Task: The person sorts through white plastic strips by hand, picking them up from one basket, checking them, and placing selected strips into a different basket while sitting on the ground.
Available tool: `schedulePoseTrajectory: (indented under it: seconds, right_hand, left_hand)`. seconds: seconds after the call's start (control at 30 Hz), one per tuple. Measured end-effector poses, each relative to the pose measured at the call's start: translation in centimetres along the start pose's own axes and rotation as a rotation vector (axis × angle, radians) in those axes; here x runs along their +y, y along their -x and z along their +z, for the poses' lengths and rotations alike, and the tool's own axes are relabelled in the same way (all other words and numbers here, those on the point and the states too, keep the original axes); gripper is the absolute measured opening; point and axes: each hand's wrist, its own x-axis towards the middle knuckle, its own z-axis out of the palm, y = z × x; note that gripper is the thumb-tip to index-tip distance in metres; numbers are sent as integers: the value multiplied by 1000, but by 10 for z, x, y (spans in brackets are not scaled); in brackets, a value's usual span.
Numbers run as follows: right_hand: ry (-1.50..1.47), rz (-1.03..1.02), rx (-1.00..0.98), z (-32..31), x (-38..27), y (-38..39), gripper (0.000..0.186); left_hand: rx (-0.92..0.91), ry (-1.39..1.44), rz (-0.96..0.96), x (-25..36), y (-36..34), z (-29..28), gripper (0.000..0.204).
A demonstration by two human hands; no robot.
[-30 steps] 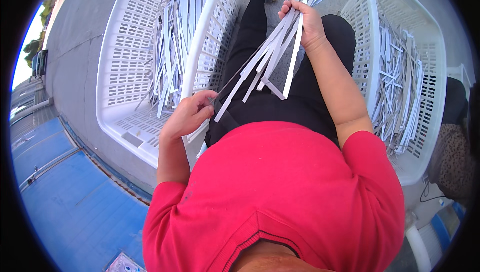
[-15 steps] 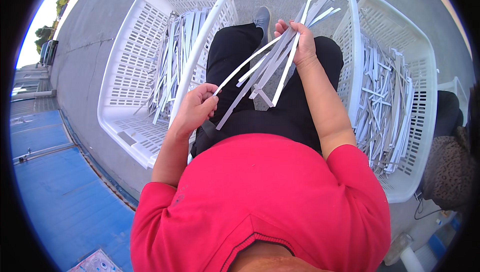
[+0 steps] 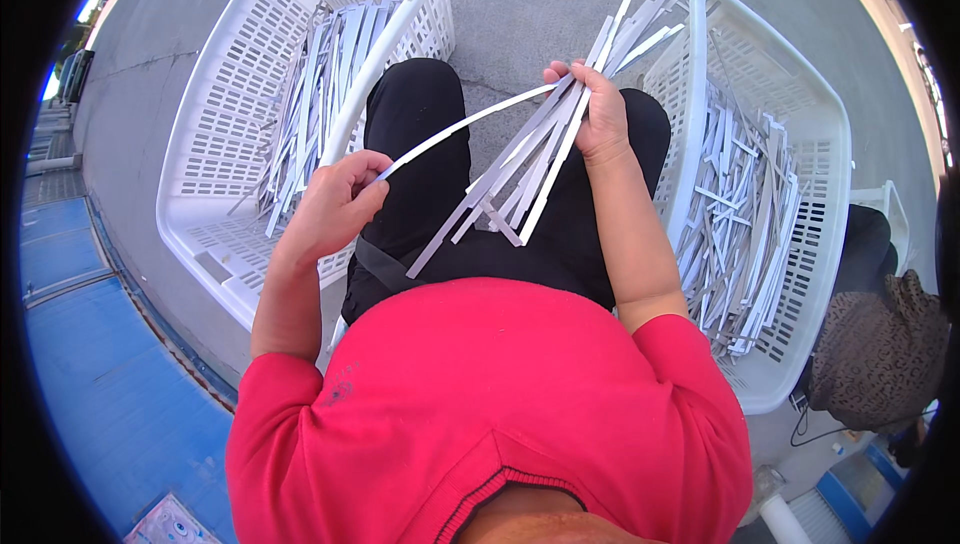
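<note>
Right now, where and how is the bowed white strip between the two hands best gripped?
Probably by its left end, from the left, in a thumb-and-finger pinch, as the left hand has it. The bowed white strip is thin and narrow, and that end stands clear of the bundle; its other end meets the bundle at the right hand.
</note>
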Motion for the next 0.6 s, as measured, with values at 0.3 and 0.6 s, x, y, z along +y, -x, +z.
schedulePoseTrajectory:
  seconds: [0.3,0.6]
  right_hand:
    - [95,-10,53,-4,-12,-10,11]
    - [65,-87,-58,-2,-19,12,17]
  left_hand:
    - [-12,92,30,-7,-18,5,22]
    - [-106,178,122,-8,-60,28,22]
